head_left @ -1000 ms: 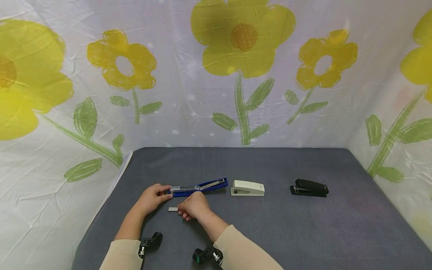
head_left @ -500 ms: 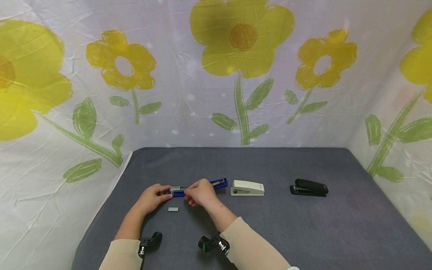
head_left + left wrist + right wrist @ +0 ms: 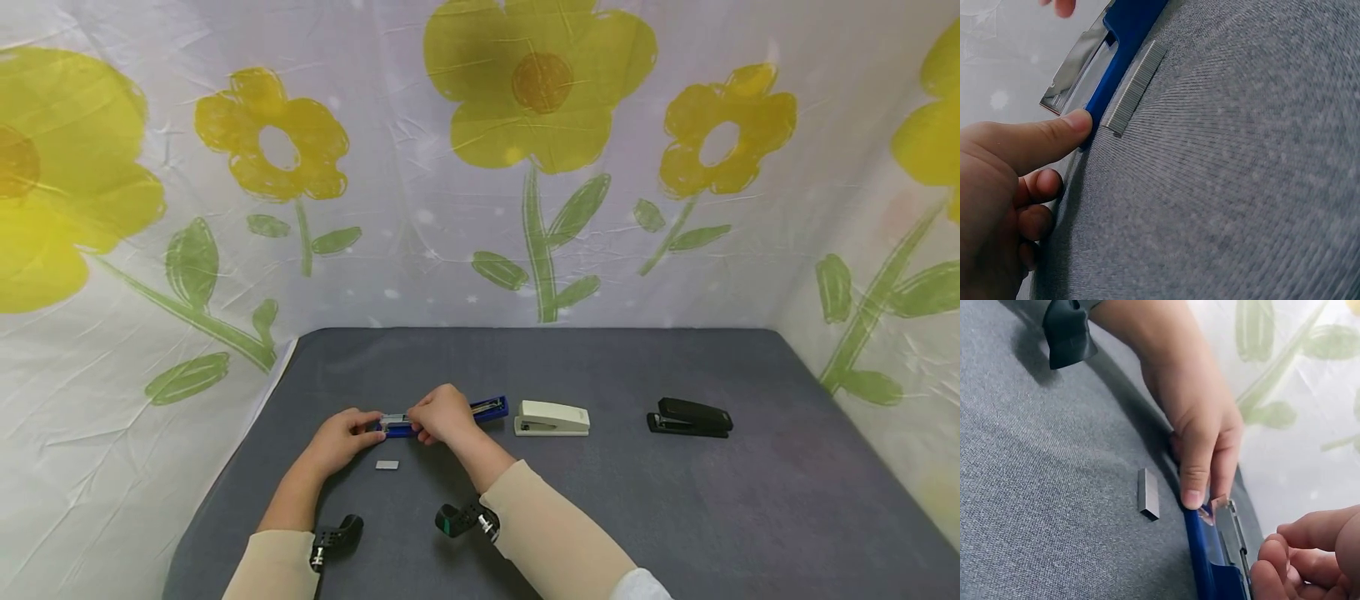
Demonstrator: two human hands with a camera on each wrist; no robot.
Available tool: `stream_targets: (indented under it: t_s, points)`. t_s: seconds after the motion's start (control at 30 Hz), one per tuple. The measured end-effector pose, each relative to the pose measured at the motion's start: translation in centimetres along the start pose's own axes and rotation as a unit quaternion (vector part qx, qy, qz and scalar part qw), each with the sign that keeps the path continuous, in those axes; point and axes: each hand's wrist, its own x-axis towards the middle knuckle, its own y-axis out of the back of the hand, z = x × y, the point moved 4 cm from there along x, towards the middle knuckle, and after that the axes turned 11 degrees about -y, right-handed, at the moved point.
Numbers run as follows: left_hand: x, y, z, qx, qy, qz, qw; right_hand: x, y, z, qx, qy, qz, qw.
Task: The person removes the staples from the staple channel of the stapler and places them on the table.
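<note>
The blue stapler (image 3: 491, 408) lies spread open on the table, its metal rail exposed. My left hand (image 3: 333, 445) holds its left end, the thumb on the blue base (image 3: 1124, 53) in the left wrist view. Over the stapler's middle is my right hand (image 3: 444, 414), fingers bent with thumb and index close together. In the right wrist view the right hand (image 3: 1316, 553) is beside the metal rail (image 3: 1230, 531); whether it pinches something small cannot be made out. A short strip of staples (image 3: 387, 465) lies on the cloth in front of the stapler.
A white stapler (image 3: 551, 418) stands just right of the blue one. Farther right is a black stapler (image 3: 689, 417). Grey cloth covers the table (image 3: 585, 508), and a flower-printed curtain (image 3: 405, 208) hangs behind and at the sides.
My right hand has moved from beside the staple strip up and away to the stapler's middle. The left hand keeps its hold, and the strip stays where it was.
</note>
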Motion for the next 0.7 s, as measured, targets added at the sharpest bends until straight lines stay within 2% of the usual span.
stream_targets:
  t_s: [0.27,0.4,0.7]
  points:
    - [-0.1,0.0,0.3,0.000,-0.001,0.004,1.0000,0.8,-1.1,-0.1,-0.055,-0.007,0.003,0.9985]
    - [-0.2,0.0,0.4,0.000,-0.004,0.004,1.0000,1.0,-1.5,-0.1,-0.076,-0.004,0.016,0.9969]
    - [-0.2,0.1,0.5,0.006,-0.009,0.007,0.9999,0.8,-2.2,-0.4,-0.078,-0.006,0.030,0.9965]
